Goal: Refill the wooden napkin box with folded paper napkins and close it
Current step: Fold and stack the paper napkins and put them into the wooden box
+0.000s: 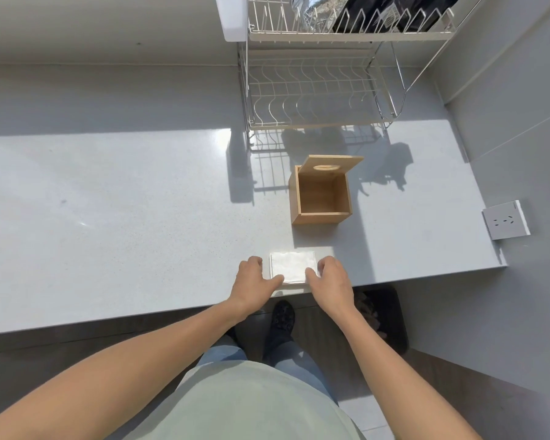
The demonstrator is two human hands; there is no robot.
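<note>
A stack of white folded napkins [292, 265] lies flat near the front edge of the white counter [124, 217]. My left hand [255, 281] holds its left side, thumb on the top near corner. My right hand [331, 279] holds its right side in the same way. Beyond the stack stands the wooden napkin box [320, 198], open and empty inside. Its lid [331, 165], with an oval slot, is tipped up at the box's far edge.
A two-tier wire dish rack [315, 100] stands behind the box, with foil and a dark object on its top shelf. A white socket block [505, 220] sits on the wall at the right. A dark bin [381, 315] is on the floor below the counter edge.
</note>
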